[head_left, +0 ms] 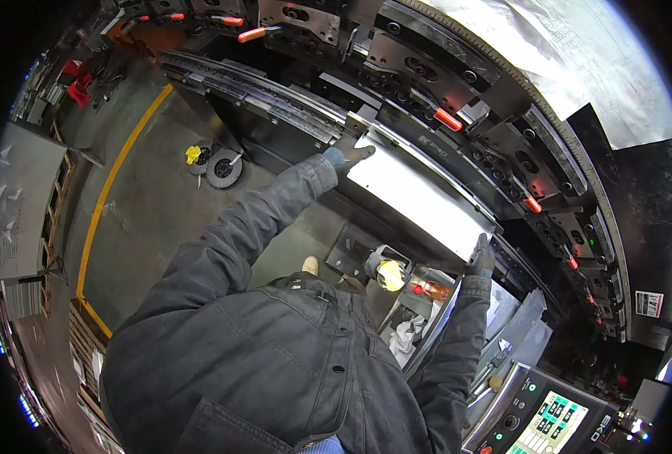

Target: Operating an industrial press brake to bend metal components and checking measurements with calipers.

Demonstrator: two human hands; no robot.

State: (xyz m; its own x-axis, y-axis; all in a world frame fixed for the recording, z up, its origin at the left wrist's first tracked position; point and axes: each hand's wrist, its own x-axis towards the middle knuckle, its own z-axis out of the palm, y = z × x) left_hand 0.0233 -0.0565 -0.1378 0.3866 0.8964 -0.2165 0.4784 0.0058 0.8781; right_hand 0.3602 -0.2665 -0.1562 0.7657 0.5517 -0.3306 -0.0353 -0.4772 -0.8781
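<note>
A shiny rectangular metal sheet [419, 193] lies in the bed of a large black press machine [457, 83]. My left hand [349, 157], in a dark glove, grips the sheet's far left corner. My right hand [481, 256], also gloved, holds the sheet's near right corner. Both arms in grey jacket sleeves stretch out from my body toward the machine.
A control panel with a lit screen [547, 420] stands at the lower right. A foot pedal unit with a yellow part [389, 274] sits on the floor below the sheet. Round discs [222, 168] lie on the concrete floor near a yellow line [113, 178]. Red-handled clamps [448, 119] line the machine.
</note>
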